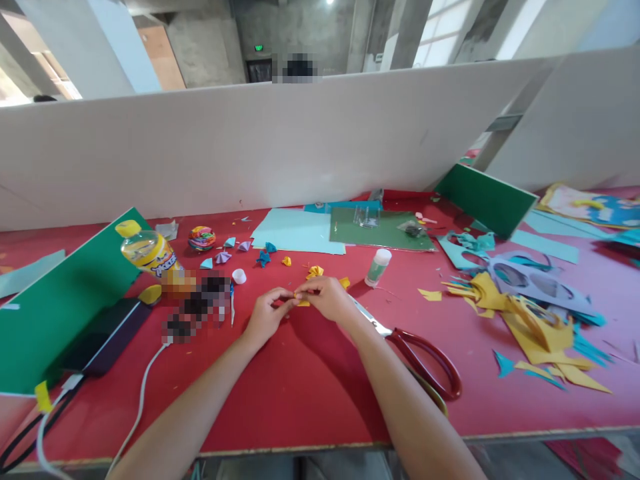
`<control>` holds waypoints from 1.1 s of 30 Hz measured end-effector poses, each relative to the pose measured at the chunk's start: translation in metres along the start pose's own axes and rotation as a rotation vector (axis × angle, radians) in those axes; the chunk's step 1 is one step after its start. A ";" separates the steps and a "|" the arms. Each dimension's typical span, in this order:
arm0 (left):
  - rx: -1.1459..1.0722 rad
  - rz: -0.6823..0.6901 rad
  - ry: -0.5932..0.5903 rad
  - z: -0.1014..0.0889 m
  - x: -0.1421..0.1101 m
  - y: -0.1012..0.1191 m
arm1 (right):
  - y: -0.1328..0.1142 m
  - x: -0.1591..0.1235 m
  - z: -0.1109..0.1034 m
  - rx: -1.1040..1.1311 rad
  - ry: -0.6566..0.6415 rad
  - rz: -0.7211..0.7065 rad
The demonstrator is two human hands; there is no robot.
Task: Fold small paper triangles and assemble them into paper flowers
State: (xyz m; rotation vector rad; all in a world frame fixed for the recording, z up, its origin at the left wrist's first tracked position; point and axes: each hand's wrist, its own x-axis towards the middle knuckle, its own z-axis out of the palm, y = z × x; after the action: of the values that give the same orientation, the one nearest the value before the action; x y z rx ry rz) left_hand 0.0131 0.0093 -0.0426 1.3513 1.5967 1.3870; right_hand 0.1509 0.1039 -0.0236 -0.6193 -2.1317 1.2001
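Between the fingertips of both hands is a small piece of yellow paper [303, 303], partly hidden by the fingers. My left hand [270, 315] pinches it from the left, and my right hand [327, 298] grips it from the right. Just beyond the hands lies a folded yellow paper piece [315, 272]. Large scissors [425, 357] with red handles rest beneath my right forearm. A glue stick [379, 268] stands upright to the right, and its white cap [239, 276] sits on the left.
Small folded blue paper pieces [263, 258] and purple ones [223, 257] dot the red table [300, 400]. A yellow-capped bottle [150, 250] and black power bank [107, 337] are left. Yellow paper scraps [540, 327] pile up right. Light blue sheets [295, 230] lie behind.
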 end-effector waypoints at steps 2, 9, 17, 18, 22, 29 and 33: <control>-0.015 -0.010 -0.044 0.000 0.001 -0.001 | 0.001 -0.001 0.000 -0.044 -0.016 -0.005; 0.021 0.196 0.119 -0.005 -0.003 0.005 | -0.008 -0.003 0.000 -0.038 0.037 -0.122; 0.175 0.416 0.236 -0.013 -0.005 0.004 | -0.012 -0.006 0.008 -0.268 0.187 -0.433; 0.177 0.412 0.220 -0.013 -0.005 0.003 | -0.012 -0.005 0.007 -0.288 0.174 -0.447; 0.180 0.359 0.121 -0.014 -0.004 0.003 | -0.013 -0.005 0.003 -0.357 0.089 -0.486; 0.158 0.336 0.101 -0.018 -0.002 0.006 | -0.018 -0.006 0.004 -0.348 0.004 -0.416; 0.172 0.253 0.020 -0.019 -0.004 0.009 | -0.023 -0.009 0.004 -0.336 -0.092 -0.320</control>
State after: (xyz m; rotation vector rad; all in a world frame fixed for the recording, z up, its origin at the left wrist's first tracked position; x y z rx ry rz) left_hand -0.0008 -0.0008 -0.0296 1.6952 1.6325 1.4374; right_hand 0.1520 0.0850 -0.0075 -0.3455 -2.4222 0.7166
